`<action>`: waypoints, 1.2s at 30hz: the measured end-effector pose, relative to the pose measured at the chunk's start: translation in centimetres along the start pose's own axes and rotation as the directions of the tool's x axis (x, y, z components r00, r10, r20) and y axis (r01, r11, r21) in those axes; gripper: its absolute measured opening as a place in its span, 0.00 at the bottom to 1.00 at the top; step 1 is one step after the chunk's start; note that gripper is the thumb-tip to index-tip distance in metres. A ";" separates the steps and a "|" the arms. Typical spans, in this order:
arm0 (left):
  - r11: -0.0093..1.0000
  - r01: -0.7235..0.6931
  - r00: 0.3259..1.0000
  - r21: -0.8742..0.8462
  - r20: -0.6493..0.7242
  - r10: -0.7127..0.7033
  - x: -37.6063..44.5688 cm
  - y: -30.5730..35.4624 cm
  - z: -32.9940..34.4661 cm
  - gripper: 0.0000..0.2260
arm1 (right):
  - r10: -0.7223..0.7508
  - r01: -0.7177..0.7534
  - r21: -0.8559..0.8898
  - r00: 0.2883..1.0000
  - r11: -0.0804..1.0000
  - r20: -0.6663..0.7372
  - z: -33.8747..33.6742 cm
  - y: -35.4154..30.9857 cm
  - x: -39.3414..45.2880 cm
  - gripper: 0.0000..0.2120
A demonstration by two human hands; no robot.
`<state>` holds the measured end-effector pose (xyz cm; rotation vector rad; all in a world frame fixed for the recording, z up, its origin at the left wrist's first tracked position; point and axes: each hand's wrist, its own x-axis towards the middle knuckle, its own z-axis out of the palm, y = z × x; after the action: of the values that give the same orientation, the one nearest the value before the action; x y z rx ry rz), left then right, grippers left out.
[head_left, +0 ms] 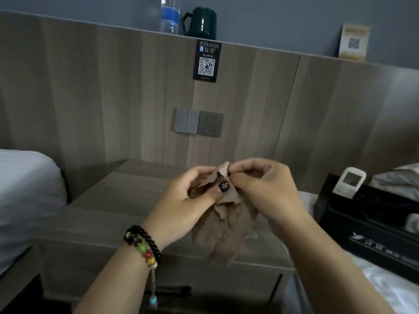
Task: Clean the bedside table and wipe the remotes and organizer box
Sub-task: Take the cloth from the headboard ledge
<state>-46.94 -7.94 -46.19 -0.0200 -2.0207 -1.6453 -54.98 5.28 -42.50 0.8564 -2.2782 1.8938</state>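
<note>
A crumpled brown cloth (223, 232) hangs in the air above the wooden bedside table (118, 200). My left hand (188, 200) and my right hand (267, 189) both pinch its top edge, fingertips close together. The black organizer box (371, 225) lies on the bed at the right. A white remote (350, 182) stands upright in its back compartment. My left wrist wears beaded bracelets.
A white-sheeted bed (25, 196) lies at the left, another bed (390, 288) at the right under the box. On the headboard ledge stand a water bottle (170, 15), a dark green mug (201, 22) and a card (353, 41). Switches and a socket (198, 122) sit on the panel.
</note>
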 end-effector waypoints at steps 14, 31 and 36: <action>0.921 0.205 0.946 -0.331 -0.174 -0.273 -4.2 -3.4 2.7 0.12 | 0.069 -0.064 0.269 0.998 0.961 -0.008 -1.5 8.9 -5.9 0.11; 0.967 0.214 0.962 -0.141 -0.142 -0.233 -5.4 -1.9 1.0 0.14 | -0.015 -0.144 0.480 0.950 0.865 0.313 -1.6 8.8 -7.5 0.06; 0.942 0.193 0.980 0.275 -0.107 -0.169 -8.9 -3.5 1.6 0.16 | -0.040 -0.090 0.395 0.950 0.914 0.309 -1.9 8.7 -9.5 0.09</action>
<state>-41.06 -4.57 -53.19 0.3411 -2.2299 -1.4173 -51.42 11.34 -53.43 1.2599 -2.0754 2.4506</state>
